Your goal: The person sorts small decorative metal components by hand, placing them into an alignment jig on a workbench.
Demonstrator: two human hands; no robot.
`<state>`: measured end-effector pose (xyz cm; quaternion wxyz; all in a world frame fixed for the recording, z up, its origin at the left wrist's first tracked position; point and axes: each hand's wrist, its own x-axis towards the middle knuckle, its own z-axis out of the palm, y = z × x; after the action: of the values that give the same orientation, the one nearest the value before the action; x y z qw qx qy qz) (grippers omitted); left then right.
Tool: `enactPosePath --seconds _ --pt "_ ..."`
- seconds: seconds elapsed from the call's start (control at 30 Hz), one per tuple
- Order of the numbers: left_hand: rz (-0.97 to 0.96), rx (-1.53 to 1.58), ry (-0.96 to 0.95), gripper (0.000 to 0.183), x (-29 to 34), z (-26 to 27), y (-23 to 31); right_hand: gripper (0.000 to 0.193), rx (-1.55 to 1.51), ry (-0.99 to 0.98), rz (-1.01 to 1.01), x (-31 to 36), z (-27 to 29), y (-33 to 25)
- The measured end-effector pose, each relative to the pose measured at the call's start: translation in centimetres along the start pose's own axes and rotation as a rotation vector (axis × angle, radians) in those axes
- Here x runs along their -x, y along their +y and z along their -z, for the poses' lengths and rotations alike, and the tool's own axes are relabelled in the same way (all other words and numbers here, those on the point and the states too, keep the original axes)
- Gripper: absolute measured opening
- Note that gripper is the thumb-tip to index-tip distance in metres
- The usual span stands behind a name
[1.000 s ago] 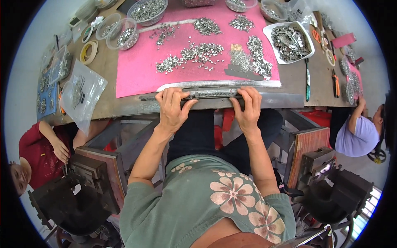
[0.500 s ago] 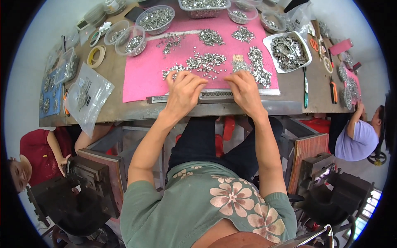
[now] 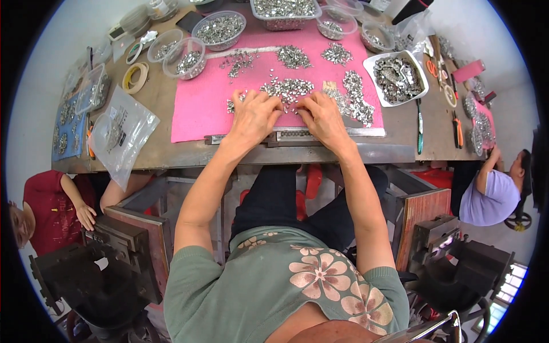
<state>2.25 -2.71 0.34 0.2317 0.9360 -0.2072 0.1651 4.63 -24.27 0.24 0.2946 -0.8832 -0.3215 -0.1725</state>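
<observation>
My left hand bends over the near-left edge of a loose pile of small silvery metal pieces. Its thumb and fingers are pinched together; whatever lies between them is too small to make out. Facing it, my right hand is also pinched, its fingertips at the near edge of that pile, with any held piece hidden. Just below both hands, a narrow metal channel strip runs along the table's front edge, a row of small parts showing in its middle. Everything lies on a pink ribbed mat.
More metal pieces are heaped beside my right hand. A white tray and round clear tubs of parts surround the mat. A plastic bag and tape roll lie left; orange-handled pliers lie right. Co-workers sit at both sides.
My right hand has shifted left, closer to my left hand and the pile. My left hand has moved only slightly. More of the channel strip's left part shows between my hands.
</observation>
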Motion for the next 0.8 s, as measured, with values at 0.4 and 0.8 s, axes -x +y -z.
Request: enactPosePath --seconds 0.4,0.8 --pt "-0.072 0.054 0.021 0.01 -1.2 -2.2 0.3 0.01 0.097 -0.032 0.018 0.4 -0.2 0.3" --pt "0.051 -0.089 0.112 0.007 0.8 1.0 -1.7 0.012 -0.119 0.036 -0.014 3.6 1.6 -2.9"
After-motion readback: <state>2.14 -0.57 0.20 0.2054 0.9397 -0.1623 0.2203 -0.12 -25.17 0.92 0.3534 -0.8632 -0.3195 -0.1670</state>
